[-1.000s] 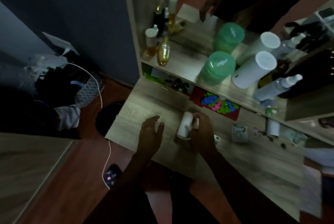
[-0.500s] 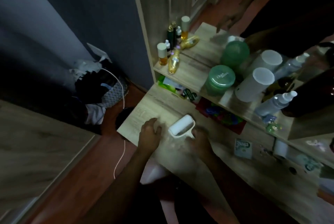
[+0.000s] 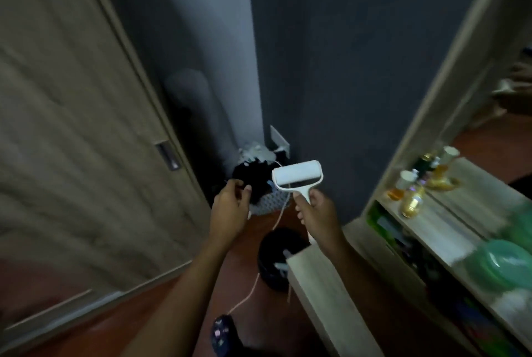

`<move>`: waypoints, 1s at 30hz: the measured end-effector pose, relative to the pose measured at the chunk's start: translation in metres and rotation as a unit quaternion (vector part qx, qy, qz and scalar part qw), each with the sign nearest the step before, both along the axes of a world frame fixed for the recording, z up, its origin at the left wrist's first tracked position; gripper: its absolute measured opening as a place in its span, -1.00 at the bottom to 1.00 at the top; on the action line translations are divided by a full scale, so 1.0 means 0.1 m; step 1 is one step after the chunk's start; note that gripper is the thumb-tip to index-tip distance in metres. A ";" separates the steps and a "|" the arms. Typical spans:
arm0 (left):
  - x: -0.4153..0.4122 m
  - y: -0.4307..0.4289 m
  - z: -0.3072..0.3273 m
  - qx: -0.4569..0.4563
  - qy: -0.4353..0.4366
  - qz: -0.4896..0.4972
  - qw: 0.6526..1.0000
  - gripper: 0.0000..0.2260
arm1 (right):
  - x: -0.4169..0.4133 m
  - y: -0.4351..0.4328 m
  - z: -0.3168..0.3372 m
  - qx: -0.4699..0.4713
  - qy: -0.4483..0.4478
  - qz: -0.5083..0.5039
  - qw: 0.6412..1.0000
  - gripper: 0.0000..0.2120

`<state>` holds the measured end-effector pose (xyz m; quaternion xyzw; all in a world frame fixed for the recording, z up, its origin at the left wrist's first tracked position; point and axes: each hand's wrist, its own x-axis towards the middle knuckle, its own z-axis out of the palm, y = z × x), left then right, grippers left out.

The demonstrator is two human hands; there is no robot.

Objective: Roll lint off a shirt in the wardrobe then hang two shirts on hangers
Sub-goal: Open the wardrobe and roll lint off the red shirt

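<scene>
- Right hand [image 3: 318,214]: closed round the handle of the roller [image 3: 296,175], thumb along the stem. The roller is in the air with its head upright at 12 o'clock of the fist, clear of the desk [image 3: 331,299].
- Left hand [image 3: 230,207]: raised at 9 o'clock of the roller, just beside it and not touching it. Fingers are curled with the thumb close to the fingertips. The view is blurred, so I cannot tell whether they pinch anything.
- Door [image 3: 72,126]: a wood-grain panel at 9 to 10 o'clock of my hands, with a recessed handle [image 3: 168,156]. I judge it to be the wardrobe door. It appears shut, and neither hand touches it.
- Desk: at 5 o'clock of my right hand. A shelf with bottles [image 3: 411,192] lies at 3 o'clock.
- Floor: a basket [image 3: 267,204] of dark items sits behind my hands against the wall, and a dark bin [image 3: 276,258] stands at the desk corner.
- Progress: the tool is in hand. No shirt or hanger is in view.
- Remaining, as I judge it: open the wardrobe, roll lint off one shirt, then hang two shirts on hangers. The task is at an early stage.
</scene>
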<state>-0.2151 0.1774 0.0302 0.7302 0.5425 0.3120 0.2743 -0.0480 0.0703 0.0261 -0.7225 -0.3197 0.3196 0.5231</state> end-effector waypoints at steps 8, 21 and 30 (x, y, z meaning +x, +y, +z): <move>-0.96 1.53 0.06 -0.017 0.012 0.064 0.998 -0.86 | -1.04 1.61 0.26 0.048 0.064 0.048 0.996 -0.71; -1.61 3.20 -0.28 -0.154 0.128 0.117 0.973 -0.64 | -1.92 2.92 0.42 0.065 0.089 0.069 0.992 -0.86; -1.57 3.23 -0.26 -0.108 0.185 0.125 0.969 -0.69 | -1.93 3.17 0.45 0.073 0.067 0.119 0.988 -0.92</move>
